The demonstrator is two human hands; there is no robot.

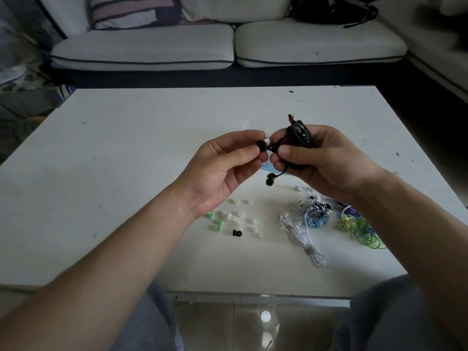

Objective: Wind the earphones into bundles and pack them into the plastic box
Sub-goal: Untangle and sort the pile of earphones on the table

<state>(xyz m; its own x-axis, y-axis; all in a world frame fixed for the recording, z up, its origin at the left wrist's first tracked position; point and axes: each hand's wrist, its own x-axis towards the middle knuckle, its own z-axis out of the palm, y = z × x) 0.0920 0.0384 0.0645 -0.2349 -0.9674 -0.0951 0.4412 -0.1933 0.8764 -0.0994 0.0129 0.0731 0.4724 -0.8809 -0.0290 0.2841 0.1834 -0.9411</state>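
My right hand (319,158) grips a wound bundle of black earphones (301,134), its plug sticking up at the top. One black earbud (270,179) dangles below on a short cord. My left hand (225,163) pinches the other black earbud (262,145) between thumb and fingertips, close against my right thumb. The clear plastic box (253,124) lies on the table behind my hands, mostly hidden; a blue edge shows under them.
On the white table (126,173) lie loose white and green ear tips (235,219), a black ear tip (237,233), a white earphone cable (304,239), a blue bundle (316,219) and green and purple cables (359,226). A sofa stands behind.
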